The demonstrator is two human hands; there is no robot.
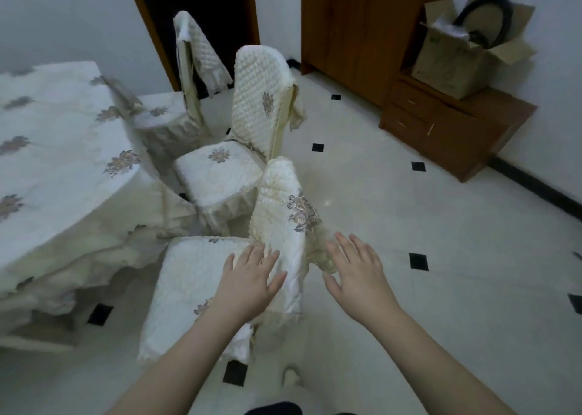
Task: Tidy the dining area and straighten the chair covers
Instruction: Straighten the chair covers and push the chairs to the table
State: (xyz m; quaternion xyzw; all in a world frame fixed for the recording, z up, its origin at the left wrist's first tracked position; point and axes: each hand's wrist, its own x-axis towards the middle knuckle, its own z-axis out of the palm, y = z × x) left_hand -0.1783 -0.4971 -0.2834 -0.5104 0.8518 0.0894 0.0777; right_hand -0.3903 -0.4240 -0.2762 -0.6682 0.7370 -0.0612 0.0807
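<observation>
As we reach for nearest chair-back cover (283, 225), both hands spread, holding nothing: left hand (248, 285) seemingly touching its front face, right hand (356, 276) just beside rear edge. Cover runs upright between them.

The floor (393, 225) is laid in glossy white tiles with small black diamond insets where the corners meet, and a dark skirting strip (535, 184) runs along the foot of the plain white wall (560, 52) on the right. Against the far wall stands a tall brown wooden wardrobe (362, 30), with a low wooden cabinet (447, 131) with drawers just beside it, and on top of that sits an open cardboard box (456, 65) with a dark curved object inside. Left of the wardrobe a wood-framed doorway (201, 11) opens onto darkness, and the light is dim, cool and even.
</observation>
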